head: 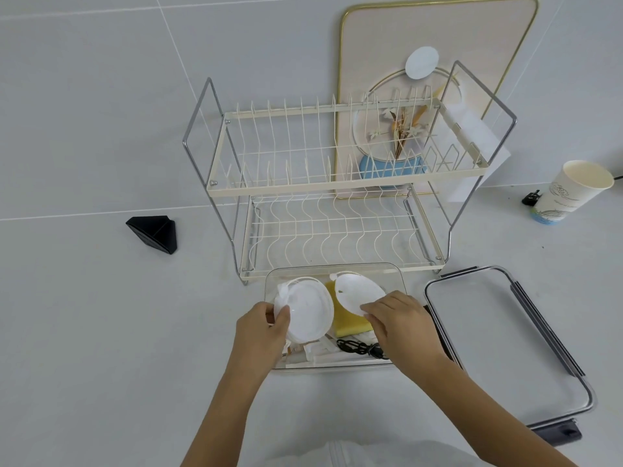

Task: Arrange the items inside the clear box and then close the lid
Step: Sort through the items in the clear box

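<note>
Mid-task, arranging not finished. Both my hands are inside the clear box (pixel 401 276), which sits on the floor right in front of the dish rack (pixel 337 183). My left hand (pixel 261 326) has its fingers clamped on the near edge of a round white lid (pixel 308 310), tilted up on the left side of the box. My right hand (pixel 401 320) pinches the rim of a second white disc (pixel 357 293), also tilted, leaning over the yellow sponge (pixel 347 320).

Already in the box: the sponge, a coiled black cable (pixel 359 347) near the front wall, and some small white packets (pixel 315 350) along the front, too jumbled to tell apart.

Left to do, as I judge it: lay both white pieces flat so nothing sticks above the rim, then fetch the box lid (pixel 505 335) and close it. That lid lies flat on the floor just beside the box on my right, latches loose.

Around: a paper cup (pixel 569 193) far right, a black triangular thing (pixel 155 232) to the left, a framed picture (pixel 438 35) leaning on the wall behind the rack. None of these blocks me. The rack is empty and touching-close to the box's far side, so little room there.
</note>
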